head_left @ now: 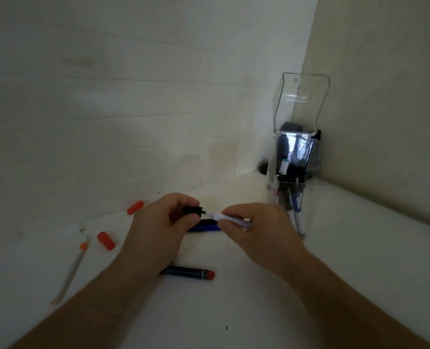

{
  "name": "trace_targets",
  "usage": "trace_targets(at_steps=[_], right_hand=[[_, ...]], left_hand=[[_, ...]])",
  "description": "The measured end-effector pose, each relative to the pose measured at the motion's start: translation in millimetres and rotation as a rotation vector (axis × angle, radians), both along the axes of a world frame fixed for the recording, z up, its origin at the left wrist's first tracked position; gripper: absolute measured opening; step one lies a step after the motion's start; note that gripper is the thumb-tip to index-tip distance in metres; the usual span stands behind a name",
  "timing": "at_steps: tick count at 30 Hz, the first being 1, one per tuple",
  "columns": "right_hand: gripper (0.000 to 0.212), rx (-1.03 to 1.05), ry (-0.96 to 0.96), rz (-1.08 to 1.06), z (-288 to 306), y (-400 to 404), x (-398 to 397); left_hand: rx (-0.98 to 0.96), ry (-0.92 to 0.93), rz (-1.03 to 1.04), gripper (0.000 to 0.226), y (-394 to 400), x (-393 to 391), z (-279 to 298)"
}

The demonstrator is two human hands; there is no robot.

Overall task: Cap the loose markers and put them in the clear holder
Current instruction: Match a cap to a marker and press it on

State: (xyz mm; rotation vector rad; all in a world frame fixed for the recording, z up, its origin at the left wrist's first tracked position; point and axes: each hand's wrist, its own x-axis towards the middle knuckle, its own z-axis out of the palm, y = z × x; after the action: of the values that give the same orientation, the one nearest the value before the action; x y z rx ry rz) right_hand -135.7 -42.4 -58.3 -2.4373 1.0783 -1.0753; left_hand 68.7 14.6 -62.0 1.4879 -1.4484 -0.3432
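Black cap (192,211) pinched in left hand (158,227); right hand (256,233) pinches white marker (230,218).

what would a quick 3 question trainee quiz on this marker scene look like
1. True or false: the black cap is already pushed fully onto the white marker.
2. How many loose orange caps lie on the white surface?
3. Which hand holds the black cap: A left hand, B right hand?

Key
1. False: the tip is only at the cap's mouth.
2. Two: one cap and another.
3. A
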Motion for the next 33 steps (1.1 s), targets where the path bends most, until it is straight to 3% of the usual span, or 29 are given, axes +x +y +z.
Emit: trace_targets(at_steps=[5, 12, 14, 18, 21, 25, 28, 33], right_hand=[[0.027, -0.026, -0.059, -0.032, 3.8, 2.9, -1.6], [0.017, 0.014, -0.106, -0.045, 2.5, 5.9, -3.3], [0.019, 0.003, -0.080, -0.036, 1.0, 5.3, -1.8], [0.020, 0.006, -0.080, 0.004, -0.4, 6.2, 1.1], [0.019, 0.009, -0.093, 0.037, -0.7, 8.3, 2.9], [0.020, 0.011, -0.122, 0.026, -0.1, 9.2, 2.6], [0.021, 0.008, -0.135, 0.020, 0.7, 9.3, 1.4], [0.019, 0.006, -0.083, 0.016, -2.0, 7.7, 2.3]], left_hand=[[-0.026, 0.213, -0.014, 0.027, 4.2, 2.8, 4.2], [-0.021, 0.213, -0.071, 0.016, 7.6, 3.1, 3.8], [-0.020, 0.335, -0.082, 0.009, 6.9, -0.9, 4.0], [0.017, 0.761, -0.154, 0.013, 5.8, -7.6, 3.6], [0.029, 0.692, -0.187, 0.027, 2.1, -4.2, 1.1], [-0.001, 0.789, -0.185, 0.023, 1.4, -5.6, 1.0], [0.002, 0.761, -0.200, 0.022, 2.3, -6.4, 0.4], [0.040, 0.542, -0.149, 0.022, 4.3, -6.1, 0.8]])
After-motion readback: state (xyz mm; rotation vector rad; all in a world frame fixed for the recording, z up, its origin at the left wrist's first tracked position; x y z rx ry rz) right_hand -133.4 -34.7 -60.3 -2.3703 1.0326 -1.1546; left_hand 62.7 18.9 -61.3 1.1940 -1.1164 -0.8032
